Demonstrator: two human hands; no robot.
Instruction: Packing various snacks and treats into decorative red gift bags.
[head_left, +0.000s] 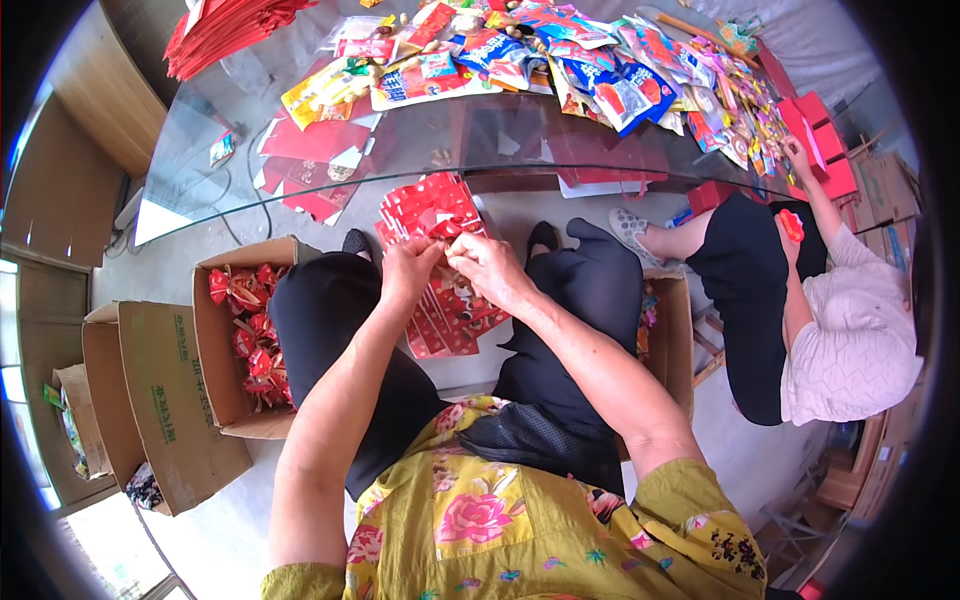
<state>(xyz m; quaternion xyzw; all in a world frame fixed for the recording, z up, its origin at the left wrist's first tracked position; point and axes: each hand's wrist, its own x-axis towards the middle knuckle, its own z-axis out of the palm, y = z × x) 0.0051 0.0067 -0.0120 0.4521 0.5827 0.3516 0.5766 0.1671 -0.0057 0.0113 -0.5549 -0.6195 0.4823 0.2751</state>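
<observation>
My left hand (411, 271) and my right hand (489, 271) meet over my lap, thumbs and fingertips pinched together on the gathered neck of a small red polka-dot bag (441, 222). Whatever lies between the fingertips is too small and covered to make out. Below and around the hands is a fanned stack of flat red printed bags (450, 322), with white dots and pictures. Part of this stack is hidden by my fingers.
A glass table (420, 139) bears heaped snack packets (495, 60). Beside my left knee, a cardboard box (206, 337) holds red tied bags (259, 352); another box (675, 337) stands at my right knee. At right, a seated person (847, 337) reaches towards red boxes (814, 127).
</observation>
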